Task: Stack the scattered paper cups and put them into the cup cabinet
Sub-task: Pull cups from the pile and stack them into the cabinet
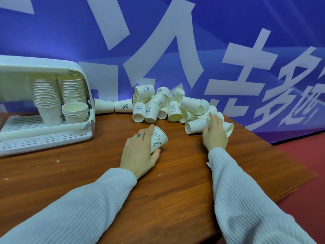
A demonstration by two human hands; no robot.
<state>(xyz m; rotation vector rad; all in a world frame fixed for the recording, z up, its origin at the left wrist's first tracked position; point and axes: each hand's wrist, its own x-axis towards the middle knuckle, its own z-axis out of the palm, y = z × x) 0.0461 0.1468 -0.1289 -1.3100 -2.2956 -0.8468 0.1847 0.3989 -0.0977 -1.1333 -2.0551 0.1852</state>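
Note:
My left hand grips a white paper cup with a rabbit drawing, which lies tilted near the middle of the wooden table. My right hand reaches into the right end of a heap of scattered paper cups and holds a cup lying on its side. The white cup cabinet stands at the left with its lid up. Inside it are two tall cup stacks and a short stack.
Two cups lie end to end between the cabinet and the heap. A blue banner with large white characters hangs right behind the table. The table's right edge drops to a red floor.

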